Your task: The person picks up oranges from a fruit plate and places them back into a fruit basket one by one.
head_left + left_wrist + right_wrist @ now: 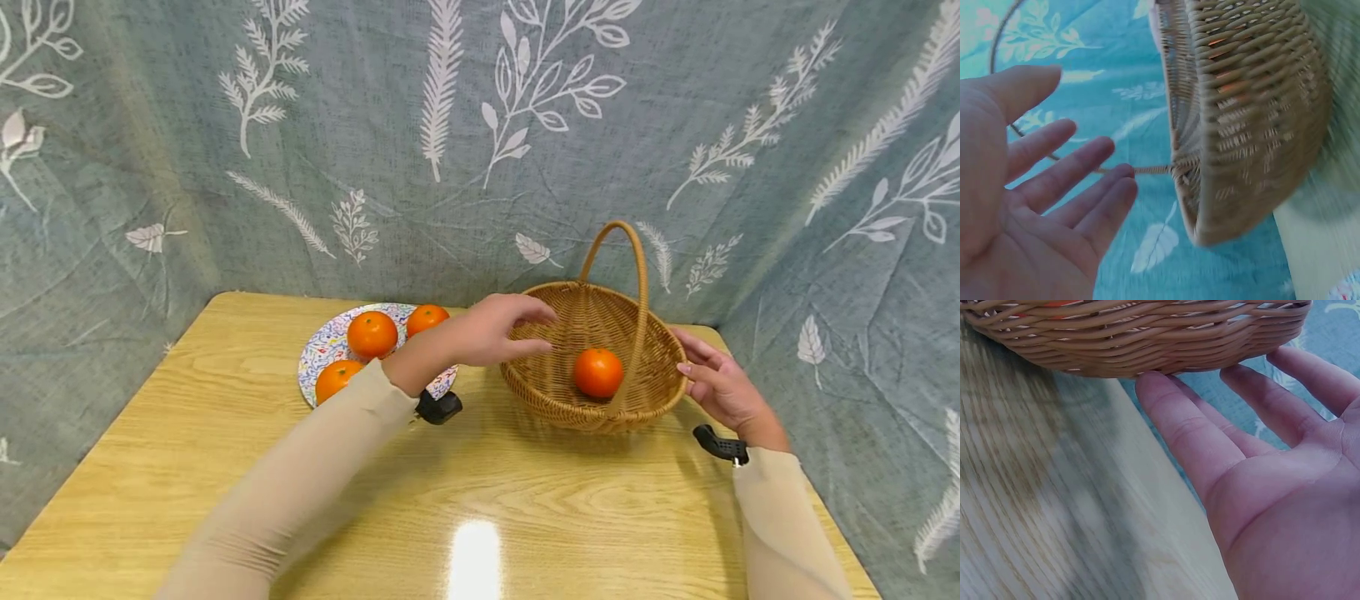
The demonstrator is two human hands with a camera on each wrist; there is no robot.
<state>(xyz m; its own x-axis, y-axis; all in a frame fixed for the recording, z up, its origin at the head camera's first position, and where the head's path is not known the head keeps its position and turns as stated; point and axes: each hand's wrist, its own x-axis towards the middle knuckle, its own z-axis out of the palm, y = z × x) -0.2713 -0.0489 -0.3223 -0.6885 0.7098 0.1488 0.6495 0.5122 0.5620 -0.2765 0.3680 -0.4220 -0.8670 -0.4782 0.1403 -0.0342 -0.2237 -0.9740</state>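
Observation:
A wicker basket [547, 402] with a tall arched handle [640, 279] stands on the table, one orange [597, 372] inside it. Over the basket's left rim hangs my left hand [498, 332], its fingers extended and holding nothing. The left wrist view shows that palm [1035, 250] bare, beside the basket's woven side [1260, 137]. At the opposite side, my right hand [722, 387] touches the rim with its thumb and fingertips. In the right wrist view the fingers [1179, 425] are spread and lightly bent against the wicker, not wrapped round it.
On the left lies a patterned plate [309, 367] bearing three visible oranges [372, 334]; my left forearm covers part of it. The wooden table [570, 517] ends at a grey-green leaf-printed cloth [390, 225] behind and at the sides.

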